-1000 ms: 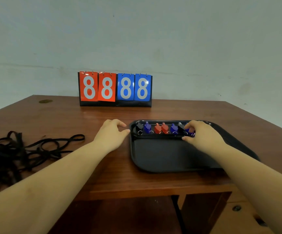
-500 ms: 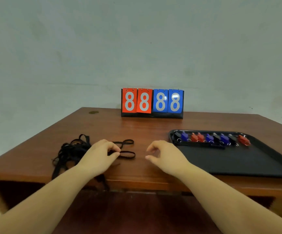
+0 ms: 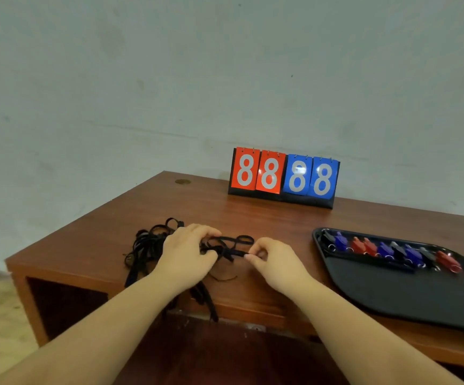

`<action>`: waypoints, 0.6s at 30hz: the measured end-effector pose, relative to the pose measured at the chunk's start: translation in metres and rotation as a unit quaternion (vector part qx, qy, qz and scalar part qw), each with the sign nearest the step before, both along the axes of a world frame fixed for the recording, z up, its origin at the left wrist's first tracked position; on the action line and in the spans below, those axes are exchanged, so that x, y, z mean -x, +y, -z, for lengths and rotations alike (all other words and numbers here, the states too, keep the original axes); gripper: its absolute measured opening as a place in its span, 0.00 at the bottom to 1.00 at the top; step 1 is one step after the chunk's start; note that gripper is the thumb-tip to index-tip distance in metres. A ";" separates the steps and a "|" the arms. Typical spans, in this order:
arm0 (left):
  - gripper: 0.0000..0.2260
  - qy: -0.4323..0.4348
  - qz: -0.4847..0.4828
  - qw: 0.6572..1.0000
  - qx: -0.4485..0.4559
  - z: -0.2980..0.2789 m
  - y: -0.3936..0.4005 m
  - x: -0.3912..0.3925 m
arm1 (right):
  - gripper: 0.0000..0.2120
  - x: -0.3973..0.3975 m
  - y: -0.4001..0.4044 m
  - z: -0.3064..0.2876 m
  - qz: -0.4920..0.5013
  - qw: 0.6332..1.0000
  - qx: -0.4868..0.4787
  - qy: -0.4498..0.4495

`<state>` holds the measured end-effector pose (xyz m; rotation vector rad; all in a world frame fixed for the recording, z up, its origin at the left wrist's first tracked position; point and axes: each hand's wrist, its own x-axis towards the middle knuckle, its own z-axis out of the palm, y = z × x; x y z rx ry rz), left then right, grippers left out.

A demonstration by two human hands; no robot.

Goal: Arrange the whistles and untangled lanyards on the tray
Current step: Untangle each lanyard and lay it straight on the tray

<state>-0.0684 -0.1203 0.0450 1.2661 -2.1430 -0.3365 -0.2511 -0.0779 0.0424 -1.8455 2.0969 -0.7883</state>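
Head view: lanyards [image 3: 153, 247] are bunched near the worktop's left front edge, one strap running left-right between both hands. Left hand [image 3: 187, 252] grips the knot end, right hand [image 3: 273, 261] fingers pinch the strap's free end, tray [image 3: 392, 295] off right.

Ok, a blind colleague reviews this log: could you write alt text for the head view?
Both hands work a tangle of black lanyards on a wooden table: the left hand grips the bundle, the right hand pinches a strand. To the right, a black tray holds a row of whistles.
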 end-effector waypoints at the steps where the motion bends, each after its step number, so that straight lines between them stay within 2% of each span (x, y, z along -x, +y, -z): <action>1: 0.18 0.009 0.027 1.000 -0.001 -0.003 0.002 0.010 | 0.04 0.001 0.002 -0.004 -0.005 1.000 0.007 -0.022; 3: 0.18 -0.001 0.085 0.996 -0.011 -0.004 0.006 0.031 | 0.04 0.004 0.007 -0.014 -0.012 0.998 0.019 -0.055; 7: 0.11 -0.014 0.151 0.988 -0.035 0.003 0.009 0.056 | 0.03 0.028 0.027 -0.035 0.012 0.998 0.041 -0.050; 13: 0.13 -0.018 0.156 0.984 -0.080 0.011 0.000 0.053 | 0.06 0.101 0.071 -0.049 0.133 0.991 0.018 0.016; 16: 0.13 -0.023 0.169 0.983 -0.074 0.009 0.003 0.061 | 0.05 0.107 0.075 -0.044 0.139 0.989 -0.027 0.043; 18: 0.13 -0.014 0.187 0.980 -0.069 0.005 0.009 0.067 | 0.15 0.095 0.072 -0.041 0.115 0.989 -0.012 0.097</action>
